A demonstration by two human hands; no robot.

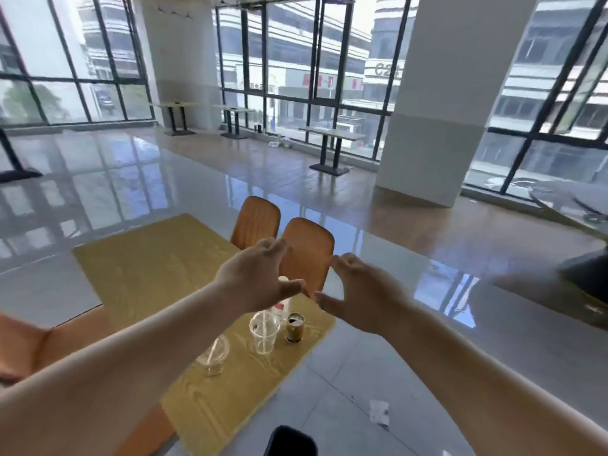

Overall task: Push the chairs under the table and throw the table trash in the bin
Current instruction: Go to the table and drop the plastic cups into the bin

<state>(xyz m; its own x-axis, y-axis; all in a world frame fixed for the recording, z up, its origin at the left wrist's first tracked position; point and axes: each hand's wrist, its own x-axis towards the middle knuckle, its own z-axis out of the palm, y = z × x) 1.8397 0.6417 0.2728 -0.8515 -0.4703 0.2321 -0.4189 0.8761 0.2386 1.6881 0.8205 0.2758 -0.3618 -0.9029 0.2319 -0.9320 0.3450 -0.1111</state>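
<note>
A yellow wood-grain table point(148, 258) stands below me. On its near right end are a clear plastic cup point(263, 334), a second clear cup with a domed lid point(214, 357), an opened can point(294, 327) and a white-capped bottle point(283, 304), half hidden by my left hand. Two orange chairs point(307, 248) point(256, 222) stand along the table's far side, backs upright. My left hand point(256, 278) and my right hand point(362, 294) are stretched out over the table, on either side of the nearer chair back. Their fingers are loosely curled and hold nothing.
Another orange chair point(29, 343) sits at the near left. A crumpled white paper point(379, 412) lies on the shiny floor to the right. A dark rounded object point(289, 439) shows at the bottom edge. A white pillar point(427, 126) and other tables point(332, 136) stand beyond.
</note>
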